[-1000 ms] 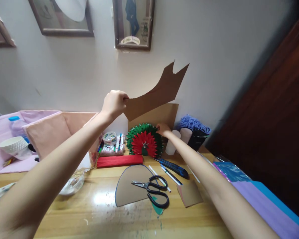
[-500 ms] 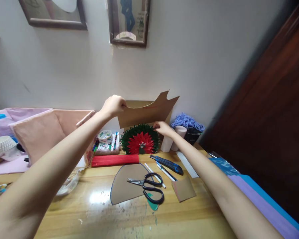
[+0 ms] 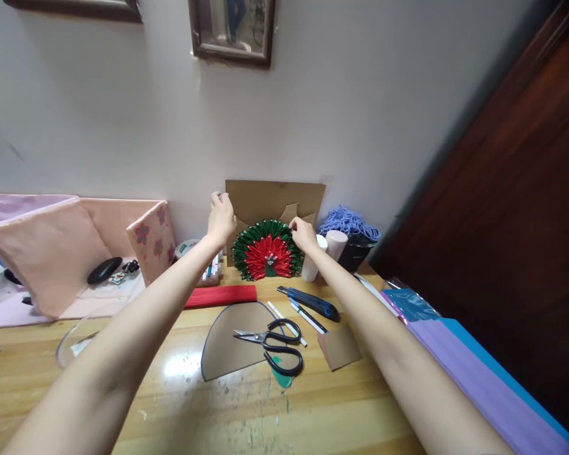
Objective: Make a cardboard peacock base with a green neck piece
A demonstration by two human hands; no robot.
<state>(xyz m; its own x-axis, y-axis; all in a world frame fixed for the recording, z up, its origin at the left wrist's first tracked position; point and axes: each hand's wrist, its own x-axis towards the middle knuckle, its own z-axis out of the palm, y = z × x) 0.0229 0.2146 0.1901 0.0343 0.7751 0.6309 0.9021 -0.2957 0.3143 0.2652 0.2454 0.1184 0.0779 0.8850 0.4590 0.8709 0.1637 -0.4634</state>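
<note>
My left hand (image 3: 221, 219), its fingers curled, is at the left end of a cut piece of cardboard (image 3: 290, 212) with a notched edge. Most of that piece is hidden behind a peacock ornament (image 3: 269, 253) with red and green fan feathers. At the ornament's upper right edge, my right hand (image 3: 304, 234) is closed in a pinch. A larger cardboard sheet (image 3: 275, 194) leans against the wall behind both. In front lie black-handled scissors (image 3: 270, 340), resting partly on a rounded cardboard piece (image 3: 227, 351) outlined in blue.
A blue utility knife (image 3: 313, 304), a marker (image 3: 308, 316) and a small cardboard square (image 3: 340, 349) lie at right. Red crepe paper (image 3: 227, 295) lies behind the rounded cardboard. White rolls (image 3: 336, 245) and blue yarn (image 3: 349, 221) stand back right; a pink fabric box (image 3: 38, 253) is left.
My left hand has lowered the notched cardboard from above the ornament to behind it. My right hand stays at the ornament's edge. The view has shifted slightly.
</note>
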